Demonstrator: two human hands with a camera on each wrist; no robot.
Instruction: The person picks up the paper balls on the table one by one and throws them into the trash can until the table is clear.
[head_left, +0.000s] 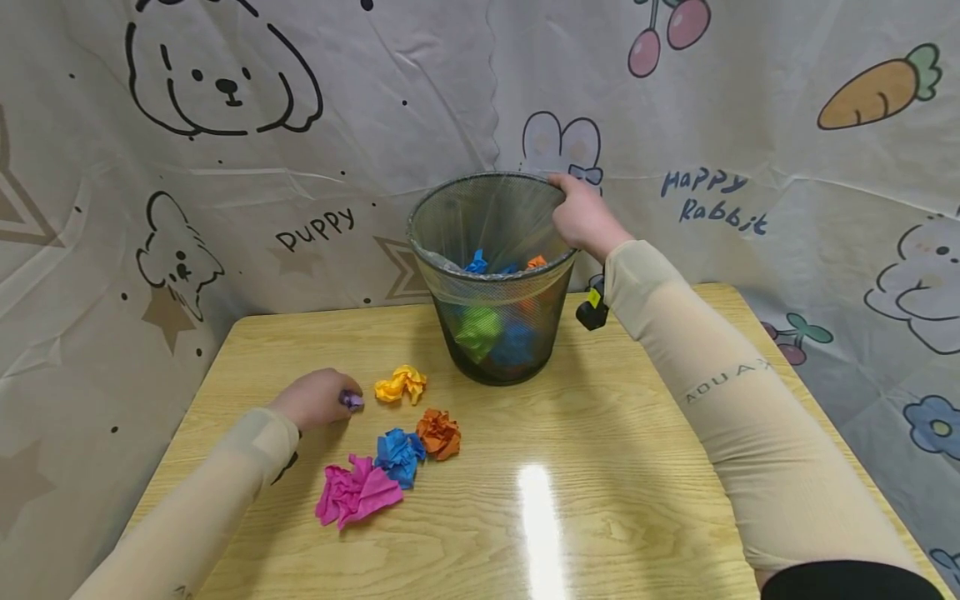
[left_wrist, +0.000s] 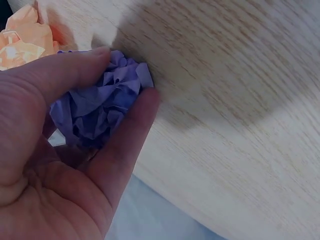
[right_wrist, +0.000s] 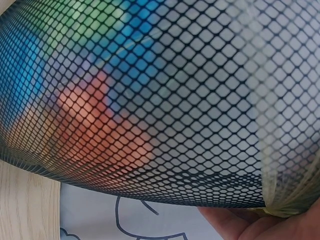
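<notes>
Between the thumb and fingers of my left hand is a crumpled purple paper ball, mostly hidden by the hand in the head view. Just right of it lies a yellow paper ball. Nearer the front are an orange-brown paper ball, a blue one and a pink one, close together. My right hand grips the rim of a black mesh wastebasket on its right side. Crumpled papers in several colours show through the mesh in the right wrist view.
The wastebasket has a clear plastic liner and stands upright near the back of the wooden table. Behind the table hangs a pale cloth with cartoon drawings. A small black device with a yellow mark sits at my right wrist.
</notes>
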